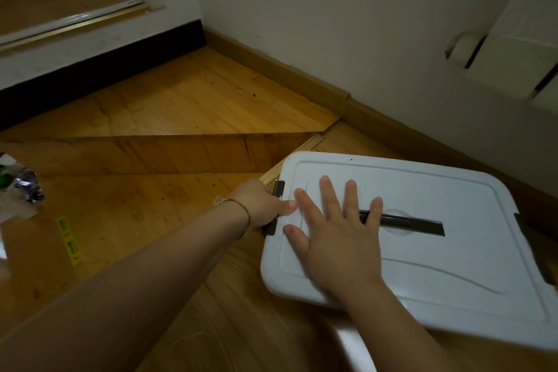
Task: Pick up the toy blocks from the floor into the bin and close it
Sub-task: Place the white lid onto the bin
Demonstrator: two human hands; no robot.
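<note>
The left grip (259,205) is closed around the dark latch (279,189) at the left edge of the bin lid (453,266). Its fingers curl under and behind the latch out of sight, and the thumb lies on top, its tip resting on the white plastic. A thin braided bracelet (241,213) circles that wrist.

Just beside it, the right grip (338,238) holds nothing. It lies flat on the lid, palm down with fingers straight and spread, and the ring and little fingers reach the near end of the dark handle bar (416,225) set in a slot at the lid's middle. Both forearms stretch in from the lower left and the bottom of the view.

The lid sits flat and slightly skewed. A second dark latch (528,238) shows at its right edge. The lid covers whatever is inside, so I cannot tell what it holds.

The closed bin stands on the wooden floor (181,100), near the wooden skirting (302,75) below a white wall (332,9). A low wooden step (181,154) crosses the floor just behind the lid's far left corner. Well to the left there is a yellow sticker (69,240) on the boards and a small heap of crumpled wrappers (24,184) at the edge of view.
</note>
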